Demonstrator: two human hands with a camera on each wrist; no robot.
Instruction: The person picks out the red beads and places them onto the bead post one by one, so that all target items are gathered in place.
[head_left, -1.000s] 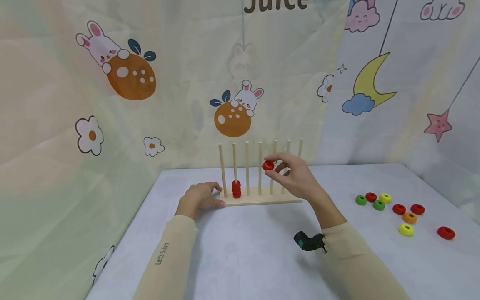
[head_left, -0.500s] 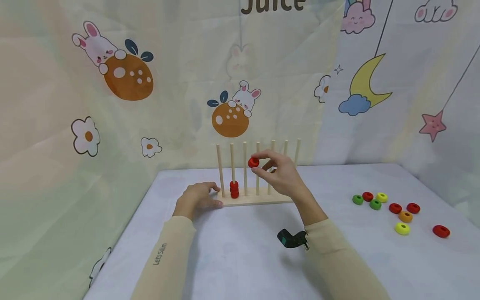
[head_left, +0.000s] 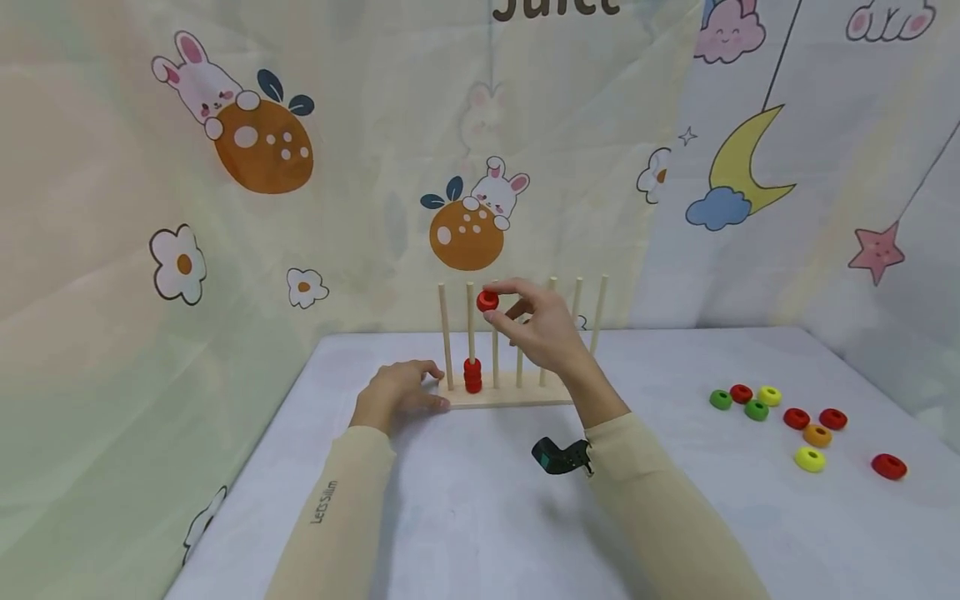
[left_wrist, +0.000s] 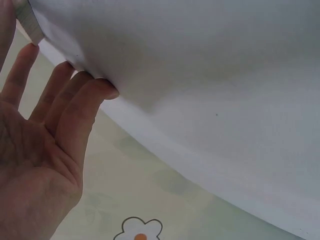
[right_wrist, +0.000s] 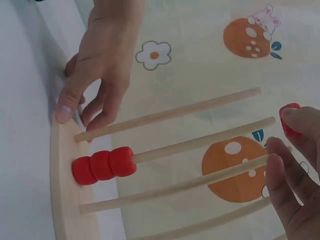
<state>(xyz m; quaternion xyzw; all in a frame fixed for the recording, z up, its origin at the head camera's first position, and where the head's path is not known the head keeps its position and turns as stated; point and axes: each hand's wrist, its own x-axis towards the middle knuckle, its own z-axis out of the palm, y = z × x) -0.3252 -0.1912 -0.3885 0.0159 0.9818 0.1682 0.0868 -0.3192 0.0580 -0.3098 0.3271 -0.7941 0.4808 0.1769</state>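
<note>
A wooden bead stand [head_left: 512,397] with a row of upright pegs stands towards the back of the table. Three red beads [head_left: 472,377] are stacked on its second peg from the left. My left hand [head_left: 396,392] grips the left end of the base, thumb at the front edge and fingers behind, as the right wrist view shows. Between thumb and forefinger, my right hand [head_left: 542,329] pinches another red bead [head_left: 487,301]. That bead is near peg-top height, just right of the second peg [right_wrist: 210,139] and apart from it. Some right-hand pegs are partly hidden by the right hand.
Loose beads lie on the table to the right: green [head_left: 721,400], yellow [head_left: 810,459], orange [head_left: 817,435] and red [head_left: 889,467] ones. A printed cloth [head_left: 360,208] hangs right behind the table. A small black camera [head_left: 561,457] is strapped at the right wrist.
My right hand has carried the red bead leftwards and slightly up, from near the middle pegs to beside the second peg. The left hand has stayed on the base's end.
</note>
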